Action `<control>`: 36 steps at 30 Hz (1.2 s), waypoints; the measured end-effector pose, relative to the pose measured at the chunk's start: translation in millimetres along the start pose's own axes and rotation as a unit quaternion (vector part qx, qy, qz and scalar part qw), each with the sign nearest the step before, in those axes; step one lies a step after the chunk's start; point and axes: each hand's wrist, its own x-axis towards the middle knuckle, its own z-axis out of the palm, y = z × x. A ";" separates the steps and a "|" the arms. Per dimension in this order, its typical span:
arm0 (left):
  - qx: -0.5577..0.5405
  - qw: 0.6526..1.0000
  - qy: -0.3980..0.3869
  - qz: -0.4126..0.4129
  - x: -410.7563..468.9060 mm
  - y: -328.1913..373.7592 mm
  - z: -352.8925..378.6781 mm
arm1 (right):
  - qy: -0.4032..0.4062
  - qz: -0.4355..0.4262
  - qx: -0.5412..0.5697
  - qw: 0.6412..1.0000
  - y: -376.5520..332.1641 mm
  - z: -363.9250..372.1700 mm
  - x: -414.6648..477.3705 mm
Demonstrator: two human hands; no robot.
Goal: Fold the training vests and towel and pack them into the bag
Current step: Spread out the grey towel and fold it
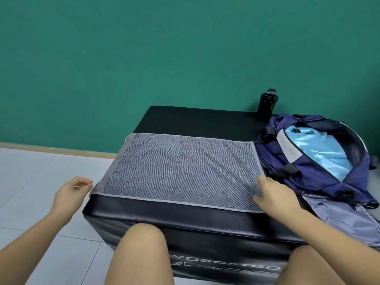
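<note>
- Far left is the white tiled floor (pixel 30 182), which meets a green wall (pixel 144 58) behind.
- My left hand (pixel 72 191) hangs over the floor just beside the towel's near left corner. Its fingers are loosely curled and it grasps nothing.
- The black soft box (pixel 185 219) stands in front of me, with white lettering on its near side that is partly hidden by my bare knees (pixel 144 243).
- The grey towel (pixel 181 167) lies spread flat across the near part of the box top. Its left edge droops over the box's side, and the far strip of the top is bare.
- My right hand (pixel 277 195) grasps the towel's near right corner, with the thumb on top of the cloth and the fingers curled onto it.
- A black bottle (pixel 267 104) stands upright at the far right of the box, against the wall.
- The navy backpack (pixel 312 177) lies on the right end of the box, touching the towel's right edge, with its main compartment unzipped.
- A light blue vest (pixel 316 149) lies inside the open compartment beside a white label.
</note>
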 end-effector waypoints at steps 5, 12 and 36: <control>-0.094 0.987 -0.037 -0.123 12.5 -15.6 10.7 | 0.033 -0.073 0.085 0.993 -81.0 2.2 11.5; -0.244 0.920 -0.133 -0.278 20.4 -21.7 18.8 | 0.032 -0.174 0.157 0.972 -221.9 7.7 26.3; -0.150 0.968 -0.200 0.020 5.2 70.9 28.4 | -0.230 0.013 0.711 0.665 -396.0 18.6 79.6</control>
